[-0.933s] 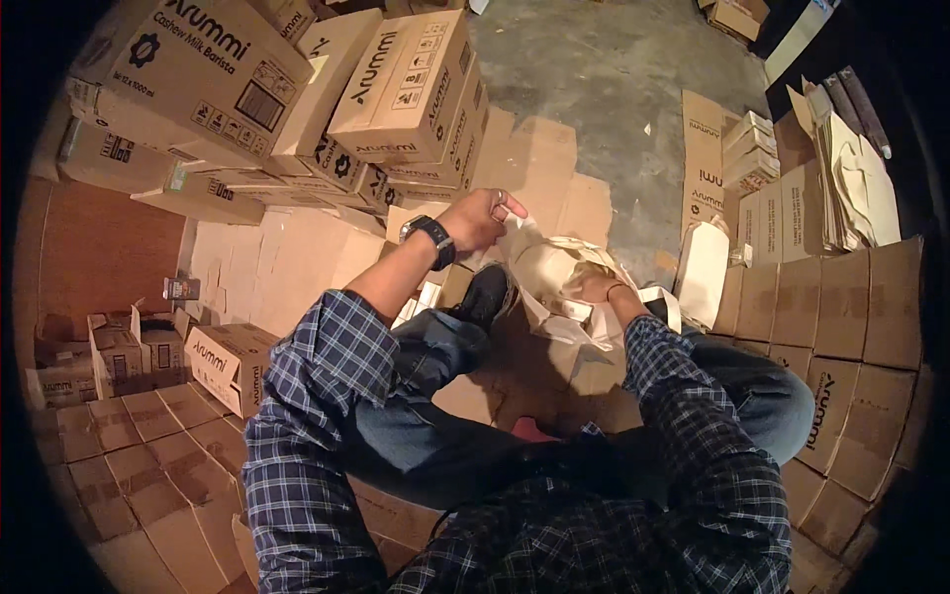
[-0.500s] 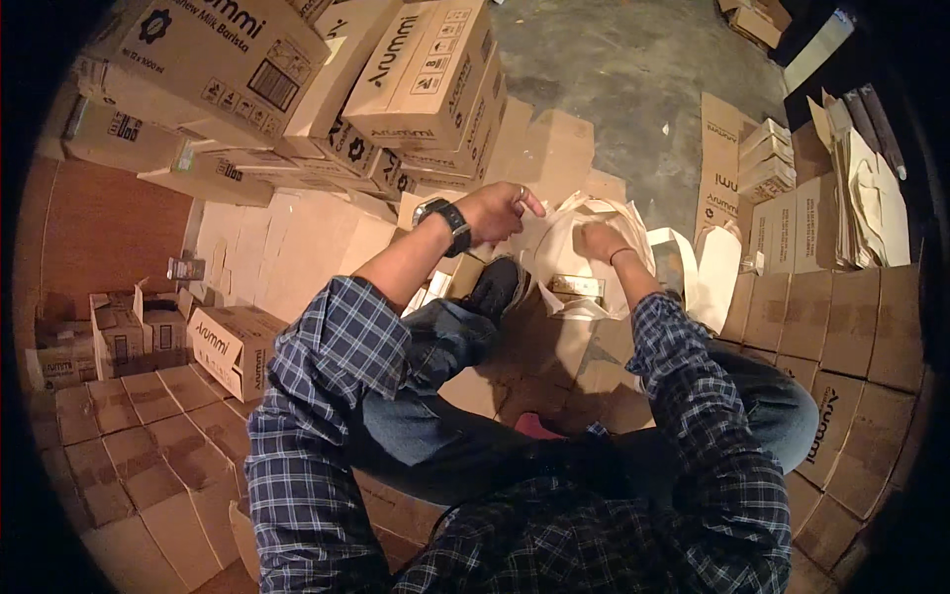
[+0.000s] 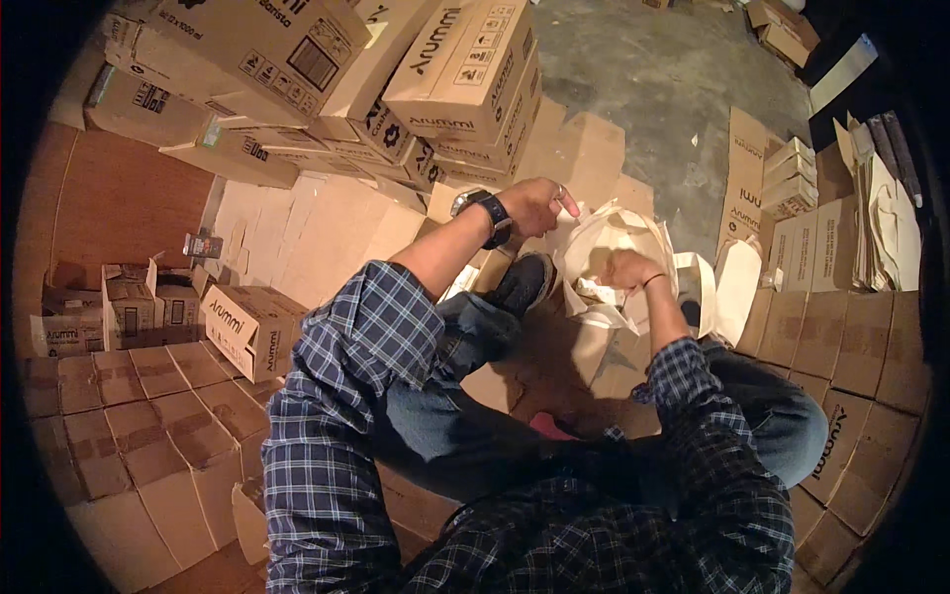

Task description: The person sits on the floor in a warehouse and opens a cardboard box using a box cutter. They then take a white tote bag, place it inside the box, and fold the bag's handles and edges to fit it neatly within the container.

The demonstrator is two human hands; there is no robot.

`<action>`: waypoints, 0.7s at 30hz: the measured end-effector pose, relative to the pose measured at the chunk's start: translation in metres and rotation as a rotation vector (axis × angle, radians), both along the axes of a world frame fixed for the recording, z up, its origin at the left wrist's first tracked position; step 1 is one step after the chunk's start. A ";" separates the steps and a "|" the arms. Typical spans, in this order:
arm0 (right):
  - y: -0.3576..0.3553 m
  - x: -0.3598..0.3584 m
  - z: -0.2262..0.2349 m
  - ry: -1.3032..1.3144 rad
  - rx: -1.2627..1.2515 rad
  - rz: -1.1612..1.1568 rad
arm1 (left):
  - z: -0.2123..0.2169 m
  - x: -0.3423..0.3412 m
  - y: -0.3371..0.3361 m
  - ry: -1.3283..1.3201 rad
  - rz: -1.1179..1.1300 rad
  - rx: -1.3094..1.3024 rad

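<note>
A cream-coloured bag (image 3: 653,238) stands with its mouth up on the cardboard in front of me. My left hand (image 3: 534,206), with a ring and a dark watch at the wrist, is at the bag's left rim, fingers curled and pinching its edge. Inside the bag's mouth is my right hand (image 3: 630,269), its fingers closed and pointing down. Just below those fingers lies a small, pale gold box (image 3: 599,290), partly covered by the hand. Whether the right fingers grip anything is hidden.
Stacked cardboard cartons (image 3: 460,69) rise at the far left. Rows of brown boxes (image 3: 129,416) flank me on both sides. Another cream bag (image 3: 734,287) lies right of the open one. Small packs (image 3: 790,178) and upright paper bags (image 3: 881,223) stand at the right. My shoe (image 3: 524,284) is beside the bag.
My right hand has moved down and nearer inside the bag, now partly covering the small box. My left hand remains at the left rim. The whole view has shifted a little.
</note>
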State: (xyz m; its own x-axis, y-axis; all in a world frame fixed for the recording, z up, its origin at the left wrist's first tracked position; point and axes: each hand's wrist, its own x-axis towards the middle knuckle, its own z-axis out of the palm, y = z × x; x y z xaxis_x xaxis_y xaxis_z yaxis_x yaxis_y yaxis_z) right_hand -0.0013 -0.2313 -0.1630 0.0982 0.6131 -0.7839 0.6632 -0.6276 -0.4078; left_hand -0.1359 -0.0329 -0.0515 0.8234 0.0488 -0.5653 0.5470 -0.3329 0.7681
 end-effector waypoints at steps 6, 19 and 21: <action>0.064 -0.102 0.101 0.586 0.506 0.243 | -0.010 -0.016 0.013 -0.082 -0.058 0.041; 0.109 -0.209 -0.080 -0.160 1.034 0.473 | 0.002 -0.010 0.001 -0.262 -0.191 0.274; 0.107 -0.206 -0.085 -0.125 1.110 0.401 | -0.005 -0.010 0.002 -0.296 -0.189 0.312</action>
